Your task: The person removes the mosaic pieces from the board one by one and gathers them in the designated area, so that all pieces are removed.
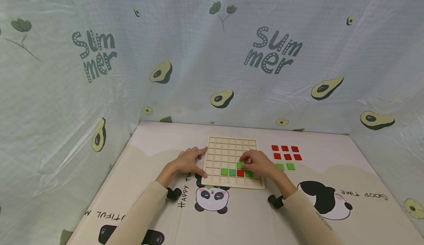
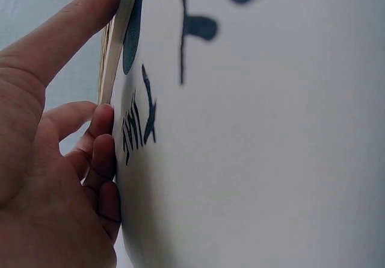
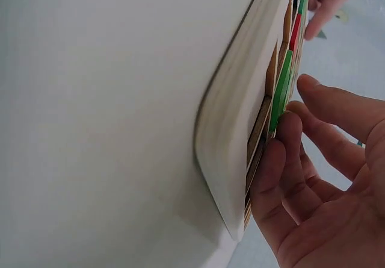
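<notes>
Here you are at the gridded board (image 1: 214, 157) on the tabletop (image 1: 251, 215), apparently seating coloured tiles in its cells. Your hands are well apart. The left hand (image 1: 188, 161) is spread along the board's left edge, thumb near, forefinger far, seemingly steadying it. Your right hand (image 1: 260, 163) bends its fingers around the upper green tile (image 1: 240, 166), just far of the red tile (image 1: 240, 173) in the near row; whether they pinch it, you can't tell. The next move seems to call for squaring that piece in its cell, then letting go cleanly. Watch those knuckles: they partly cover the row's rightmost green tile (image 1: 248, 174), easily nudged. Off to the right wait six loose red tiles (image 1: 285, 148), with loose green tiles (image 1: 290, 166) nearer, close by your right wrist.
</notes>
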`<action>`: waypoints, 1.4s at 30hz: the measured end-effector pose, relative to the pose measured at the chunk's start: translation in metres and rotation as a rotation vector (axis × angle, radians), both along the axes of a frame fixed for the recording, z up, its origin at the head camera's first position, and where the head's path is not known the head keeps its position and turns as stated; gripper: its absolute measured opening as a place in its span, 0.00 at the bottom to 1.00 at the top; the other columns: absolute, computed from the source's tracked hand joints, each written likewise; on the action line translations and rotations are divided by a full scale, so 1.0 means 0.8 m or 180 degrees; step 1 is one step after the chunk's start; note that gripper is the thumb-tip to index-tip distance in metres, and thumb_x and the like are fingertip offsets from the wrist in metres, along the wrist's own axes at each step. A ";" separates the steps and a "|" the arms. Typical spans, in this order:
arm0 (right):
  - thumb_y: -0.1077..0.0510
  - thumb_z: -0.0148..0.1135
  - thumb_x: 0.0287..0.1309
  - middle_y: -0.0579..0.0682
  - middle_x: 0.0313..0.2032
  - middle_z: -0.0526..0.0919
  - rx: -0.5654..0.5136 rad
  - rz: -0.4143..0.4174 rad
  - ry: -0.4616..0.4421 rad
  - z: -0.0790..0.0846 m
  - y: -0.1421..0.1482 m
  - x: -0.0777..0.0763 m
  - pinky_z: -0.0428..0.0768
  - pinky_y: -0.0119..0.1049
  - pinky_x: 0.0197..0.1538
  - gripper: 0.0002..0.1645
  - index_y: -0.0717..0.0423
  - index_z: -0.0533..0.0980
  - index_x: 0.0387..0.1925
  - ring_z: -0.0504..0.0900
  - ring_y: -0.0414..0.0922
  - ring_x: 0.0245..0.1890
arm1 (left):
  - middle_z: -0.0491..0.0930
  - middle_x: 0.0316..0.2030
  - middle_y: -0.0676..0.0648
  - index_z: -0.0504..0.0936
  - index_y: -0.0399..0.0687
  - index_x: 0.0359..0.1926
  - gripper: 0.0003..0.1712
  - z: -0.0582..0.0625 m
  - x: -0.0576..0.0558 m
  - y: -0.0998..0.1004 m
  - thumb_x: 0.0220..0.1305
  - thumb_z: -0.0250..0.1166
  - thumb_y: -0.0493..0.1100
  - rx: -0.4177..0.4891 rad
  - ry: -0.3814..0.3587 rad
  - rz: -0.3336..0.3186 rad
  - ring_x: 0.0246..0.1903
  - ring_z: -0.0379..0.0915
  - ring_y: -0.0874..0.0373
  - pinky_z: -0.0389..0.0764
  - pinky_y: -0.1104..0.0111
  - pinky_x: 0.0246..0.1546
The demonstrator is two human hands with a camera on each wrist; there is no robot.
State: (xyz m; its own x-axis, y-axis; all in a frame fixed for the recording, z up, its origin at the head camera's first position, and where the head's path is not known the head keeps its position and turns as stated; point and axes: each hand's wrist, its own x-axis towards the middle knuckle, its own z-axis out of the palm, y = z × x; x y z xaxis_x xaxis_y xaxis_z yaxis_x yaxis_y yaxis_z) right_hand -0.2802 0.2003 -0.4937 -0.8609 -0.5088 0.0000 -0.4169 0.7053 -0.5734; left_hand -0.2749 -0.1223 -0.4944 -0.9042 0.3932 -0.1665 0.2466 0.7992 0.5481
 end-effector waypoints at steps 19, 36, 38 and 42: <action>0.62 0.72 0.59 0.46 0.38 0.83 -0.0054 -0.0183 -0.0252 0.001 -0.010 -0.001 0.78 0.36 0.43 0.08 0.54 0.85 0.42 0.76 0.42 0.37 | 0.67 0.41 0.53 0.62 0.53 0.80 0.66 -0.002 0.002 0.000 0.42 0.84 0.61 -0.0001 -0.0026 0.0045 0.42 0.59 0.58 0.56 0.62 0.43; 0.62 0.73 0.59 0.44 0.37 0.82 -0.0153 -0.0236 -0.0310 -0.003 -0.013 0.000 0.79 0.36 0.44 0.10 0.49 0.79 0.38 0.78 0.42 0.36 | 0.67 0.42 0.53 0.61 0.53 0.80 0.67 -0.003 0.001 -0.001 0.42 0.84 0.61 0.0031 -0.0026 0.0027 0.42 0.59 0.58 0.56 0.63 0.43; 0.63 0.72 0.60 0.44 0.37 0.82 -0.0171 -0.0216 -0.0291 -0.003 -0.012 0.000 0.79 0.36 0.45 0.10 0.49 0.79 0.38 0.77 0.43 0.36 | 0.67 0.42 0.53 0.61 0.52 0.80 0.67 -0.003 0.001 -0.002 0.42 0.84 0.61 0.0031 -0.0012 0.0022 0.42 0.59 0.58 0.56 0.63 0.43; 0.63 0.70 0.61 0.45 0.37 0.82 -0.0213 -0.0174 -0.0259 0.000 -0.011 0.002 0.78 0.37 0.45 0.09 0.49 0.79 0.38 0.77 0.43 0.36 | 0.68 0.41 0.53 0.62 0.52 0.80 0.66 -0.003 0.001 -0.002 0.42 0.84 0.61 0.0035 0.0018 0.0022 0.42 0.59 0.58 0.56 0.63 0.43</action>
State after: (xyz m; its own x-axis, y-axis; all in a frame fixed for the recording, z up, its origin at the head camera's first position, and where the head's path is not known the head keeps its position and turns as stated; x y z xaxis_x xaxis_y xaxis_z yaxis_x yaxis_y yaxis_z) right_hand -0.2786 0.1913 -0.4940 -0.8859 -0.4624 -0.0385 -0.3291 0.6848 -0.6502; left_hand -0.2742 -0.1241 -0.4969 -0.9079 0.3887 -0.1572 0.2442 0.7948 0.5555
